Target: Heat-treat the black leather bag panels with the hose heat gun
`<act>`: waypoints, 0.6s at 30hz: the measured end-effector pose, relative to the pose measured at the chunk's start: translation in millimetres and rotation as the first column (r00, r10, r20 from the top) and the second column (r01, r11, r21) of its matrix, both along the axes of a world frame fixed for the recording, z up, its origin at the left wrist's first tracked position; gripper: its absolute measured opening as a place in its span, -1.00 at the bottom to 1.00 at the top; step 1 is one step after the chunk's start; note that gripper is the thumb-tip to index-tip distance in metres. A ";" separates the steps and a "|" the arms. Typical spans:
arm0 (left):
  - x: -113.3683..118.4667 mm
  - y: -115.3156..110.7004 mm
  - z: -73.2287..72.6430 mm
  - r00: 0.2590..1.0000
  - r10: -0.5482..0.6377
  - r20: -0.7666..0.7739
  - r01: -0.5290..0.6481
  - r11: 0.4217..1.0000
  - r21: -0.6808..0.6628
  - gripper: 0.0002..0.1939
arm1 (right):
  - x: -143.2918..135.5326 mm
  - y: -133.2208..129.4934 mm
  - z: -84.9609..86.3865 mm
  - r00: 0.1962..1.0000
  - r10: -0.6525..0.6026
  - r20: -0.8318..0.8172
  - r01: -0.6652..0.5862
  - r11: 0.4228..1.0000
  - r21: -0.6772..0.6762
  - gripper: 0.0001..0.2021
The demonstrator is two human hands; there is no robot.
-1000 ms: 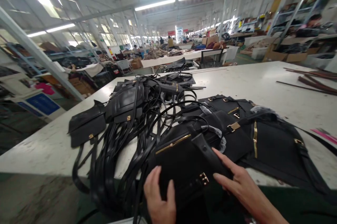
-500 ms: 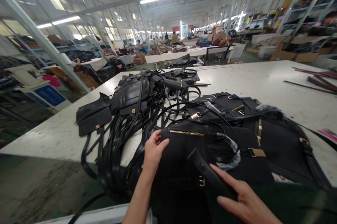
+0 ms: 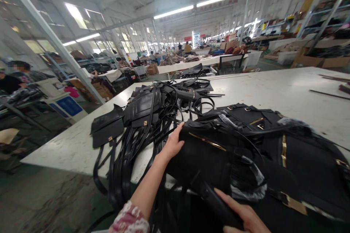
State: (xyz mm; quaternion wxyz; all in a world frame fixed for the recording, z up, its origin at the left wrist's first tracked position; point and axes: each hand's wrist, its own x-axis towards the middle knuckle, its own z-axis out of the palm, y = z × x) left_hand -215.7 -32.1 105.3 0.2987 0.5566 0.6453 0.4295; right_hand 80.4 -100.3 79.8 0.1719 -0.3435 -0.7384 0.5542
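A black bag (image 3: pixel 202 158) with a gold zipper (image 3: pixel 207 141) lies at the near edge of the table. My left hand (image 3: pixel 174 144) is closed on its upper left edge, thumb on the near side. In my right hand (image 3: pixel 244 213), low in the view, is a dark elongated object (image 3: pixel 214 196) with a flared end, pointing up and left over the bag; its exact kind I cannot make out. Clear plastic wrap (image 3: pixel 255 180) covers a curved handle right of it. More black bags (image 3: pixel 308 163) with gold buckles overlap on the right.
Black bags (image 3: pixel 144 103) are piled left of centre, their straps (image 3: pixel 123 167) hanging over the edge of the white table (image 3: pixel 60 152). Brown strips (image 3: pixel 329 94) lie at the far right. A person (image 3: pixel 16 80) is at the far left, beyond a blue-fronted machine (image 3: pixel 69 105).
My left hand has moved up and right along with the bag's edge, and the bag now slants. My right hand sits lower, still with the dark object. The view has turned slightly left.
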 end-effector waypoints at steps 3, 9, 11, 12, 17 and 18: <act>-15.7 -21.8 -16.4 0.996 0.082 0.028 -0.078 0.990 -0.121 -0.71 | -5.6 8.2 -10.2 0.999 0.030 -0.021 -0.030 0.999 0.010 -0.41; -27.9 -85.7 -47.1 0.963 0.202 0.176 -0.140 0.939 -0.312 -0.78 | -8.9 17.2 -12.4 0.994 0.108 0.023 -0.109 0.994 0.022 -0.37; -25.8 -94.7 -50.8 0.940 0.241 0.243 -0.149 0.928 -0.343 -0.73 | -16.4 16.6 -4.3 0.989 0.139 0.049 -0.140 0.990 0.025 -0.36; -24.1 -96.9 -51.2 0.927 0.252 0.277 -0.148 0.926 -0.349 -0.72 | -22.2 15.8 0.3 0.987 0.151 0.063 -0.152 0.988 0.025 -0.36; -18.2 -102.4 -44.6 0.865 0.266 0.426 -0.129 0.938 -0.322 -0.70 | -59.6 11.1 17.9 0.987 0.143 0.073 -0.145 0.989 0.018 -0.33; -18.4 -104.3 -43.6 0.853 0.267 0.449 -0.132 0.942 -0.309 -0.70 | -66.4 10.9 20.0 0.988 0.149 0.025 -0.149 0.989 -0.020 -0.34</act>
